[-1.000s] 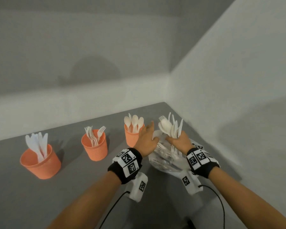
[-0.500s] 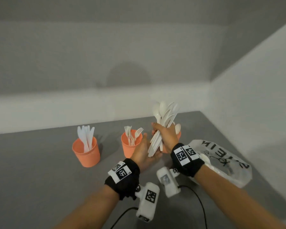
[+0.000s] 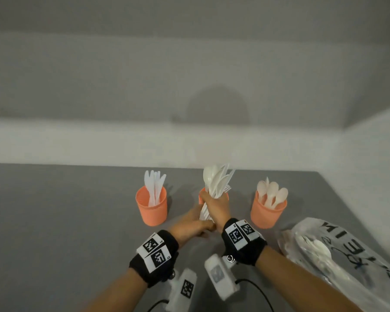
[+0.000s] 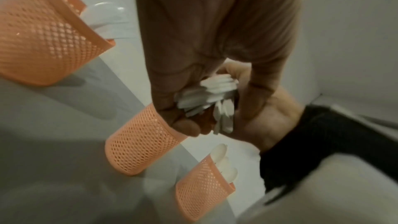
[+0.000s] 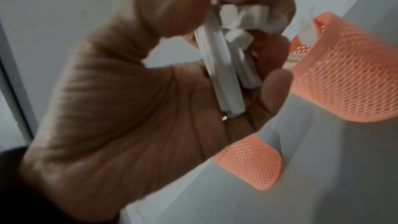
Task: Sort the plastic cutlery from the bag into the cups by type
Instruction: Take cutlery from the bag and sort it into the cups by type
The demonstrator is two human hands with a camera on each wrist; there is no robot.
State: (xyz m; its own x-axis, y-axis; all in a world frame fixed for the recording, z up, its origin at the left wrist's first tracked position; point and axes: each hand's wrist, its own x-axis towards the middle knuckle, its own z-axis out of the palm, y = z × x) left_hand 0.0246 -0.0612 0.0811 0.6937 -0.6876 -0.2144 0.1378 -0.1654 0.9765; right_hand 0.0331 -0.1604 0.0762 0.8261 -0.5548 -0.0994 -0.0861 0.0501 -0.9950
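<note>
Three orange mesh cups stand in a row: knives (image 3: 152,206) on the left, forks (image 3: 201,195) in the middle, spoons (image 3: 268,210) on the right. My right hand (image 3: 214,206) grips a mixed bundle of white cutlery (image 3: 216,181) upright, just in front of the fork cup and hiding most of it. My left hand (image 3: 189,224) sits below it, fingers curled round the handle ends (image 4: 215,101). In the right wrist view those ends (image 5: 226,91) rest against the left palm. The clear plastic bag (image 3: 347,255) lies on the right with more cutlery inside.
The grey table (image 3: 65,221) meets a white wall behind the cups and another wall on the right, close to the bag. Cables run from the wrist cameras toward the table's near edge.
My right hand lifted the bundle out of the bag and carried it left, from the spoon cup to in front of the fork cup. My left hand closed in under the handle ends.
</note>
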